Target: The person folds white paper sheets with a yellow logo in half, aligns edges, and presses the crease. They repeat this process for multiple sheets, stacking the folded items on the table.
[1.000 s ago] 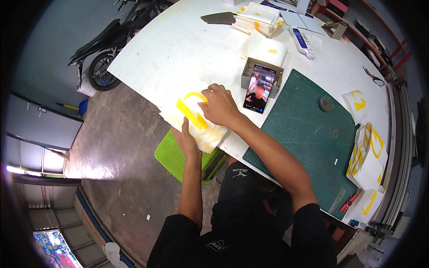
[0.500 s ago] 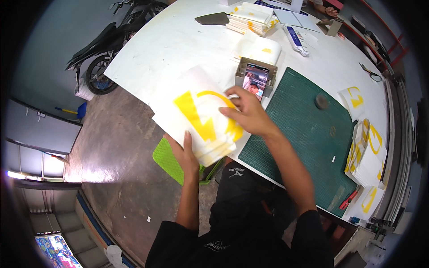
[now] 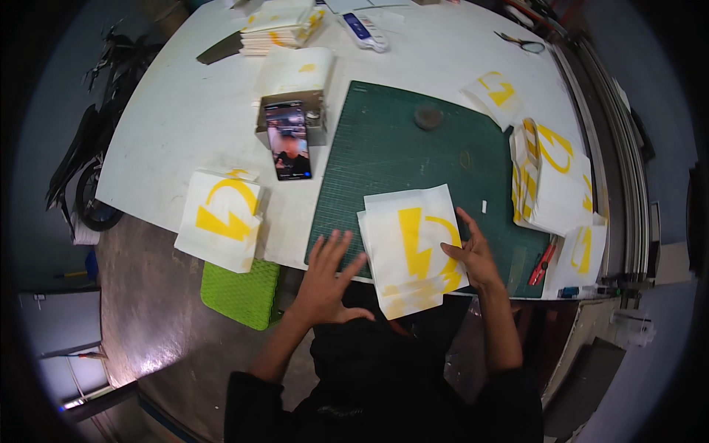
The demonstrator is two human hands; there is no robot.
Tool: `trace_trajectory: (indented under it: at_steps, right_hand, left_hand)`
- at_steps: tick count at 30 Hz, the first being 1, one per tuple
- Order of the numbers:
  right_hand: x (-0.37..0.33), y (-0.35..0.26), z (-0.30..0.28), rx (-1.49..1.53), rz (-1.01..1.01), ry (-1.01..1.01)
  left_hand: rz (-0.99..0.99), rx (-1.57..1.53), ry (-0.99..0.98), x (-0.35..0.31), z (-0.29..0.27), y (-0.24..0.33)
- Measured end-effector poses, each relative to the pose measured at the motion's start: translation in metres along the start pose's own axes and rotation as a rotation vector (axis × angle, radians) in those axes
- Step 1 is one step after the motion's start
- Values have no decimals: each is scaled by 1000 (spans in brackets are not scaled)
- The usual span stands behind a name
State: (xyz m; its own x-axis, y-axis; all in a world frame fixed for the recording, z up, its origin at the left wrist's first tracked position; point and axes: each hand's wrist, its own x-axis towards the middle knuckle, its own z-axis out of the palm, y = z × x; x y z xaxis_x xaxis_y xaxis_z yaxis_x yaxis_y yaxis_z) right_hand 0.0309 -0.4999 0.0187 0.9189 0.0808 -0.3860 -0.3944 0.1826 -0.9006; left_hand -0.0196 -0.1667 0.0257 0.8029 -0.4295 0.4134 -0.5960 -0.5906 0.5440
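A thin sheaf of white sheets (image 3: 385,221) with yellow lightning-bolt and curved shapes is in my right hand (image 3: 476,255), thumb on top and fingers at its right edge. It overlaps the near edge of the green cutting mat (image 3: 399,159). Just left of the sheaf, my left hand (image 3: 325,284) is spread with its fingers apart, holding nothing. Another pile of similar sheets (image 3: 219,193) lies at the table's near left edge.
A phone (image 3: 288,148) leans on a cardboard box (image 3: 318,133). On the mat sits a dark round object (image 3: 428,117). More printed sheets (image 3: 557,184), a red cutter (image 3: 543,262) and scissors (image 3: 528,46) lie to the right. A green stool (image 3: 240,295) stands below the table's edge.
The view has swung right. Both hands were on sheets left of the mat; now the right hand holds a sheaf over the mat's near edge, the left is off it, and a pile lies at left.
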Motion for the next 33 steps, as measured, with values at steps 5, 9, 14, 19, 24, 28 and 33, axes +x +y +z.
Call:
trace_trajectory:
  at_steps: [5,9,14,19,24,28,33]
  right_hand:
    - [-19,5,5,119,93,-11]
    - [-31,4,-6,48,80,-31]
    - [-37,6,-42,416,-171,-366]
    - [-40,-34,-27,-34,-258,-141]
    - [-51,-56,-13,-172,-172,53]
    - [-49,-39,-16,-727,-346,130]
    - [-27,4,-3,31,-527,53]
  left_hand:
    - [292,203,-24,-9,40,-19]
    - [370,-7,-11,36,38,-4]
    - [225,-443,248,86,51,12]
    - [-295,-751,286,126,51,29]
    - [-137,-766,235,125,45,19]
    - [-195,-798,128,104,54,3]
    - [-275,-1019,234,93,78,9]
